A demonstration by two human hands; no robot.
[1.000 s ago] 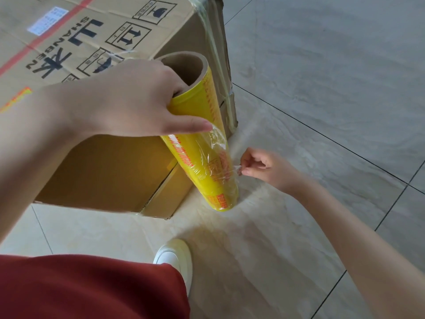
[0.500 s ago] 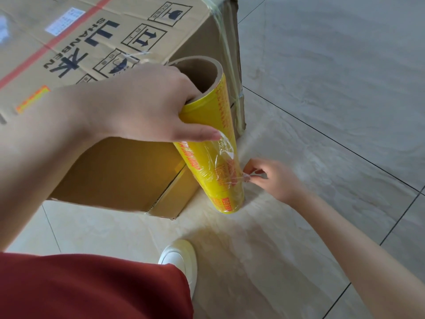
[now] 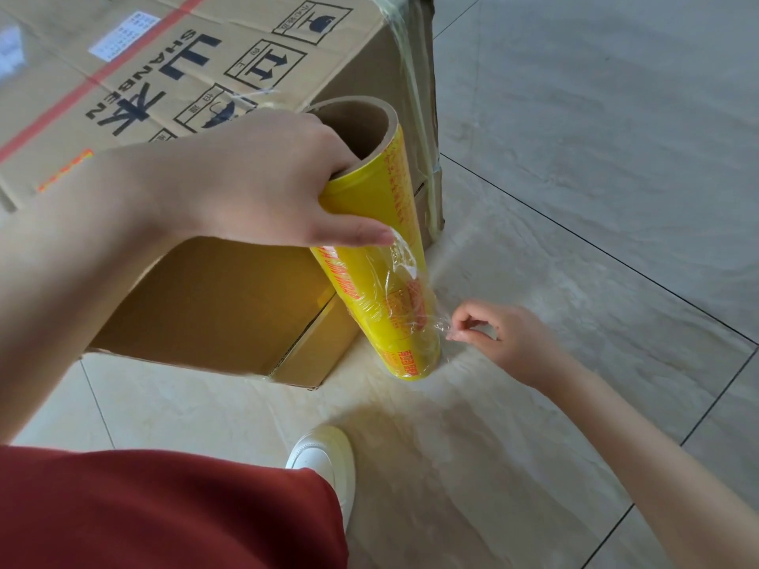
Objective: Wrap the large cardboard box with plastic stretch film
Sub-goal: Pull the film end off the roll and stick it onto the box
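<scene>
The left hand (image 3: 254,182) is gripping the top of the tilted film roll (image 3: 369,199), which is standing on the floor (image 3: 575,158) just beside the cardboard box (image 3: 205,76). The right hand (image 3: 501,336) is pinching the loose film end (image 3: 439,322) low on the roll.

Dark red garment (image 3: 164,511), one white shoe (image 3: 326,455), bare forearms (image 3: 657,466).
</scene>
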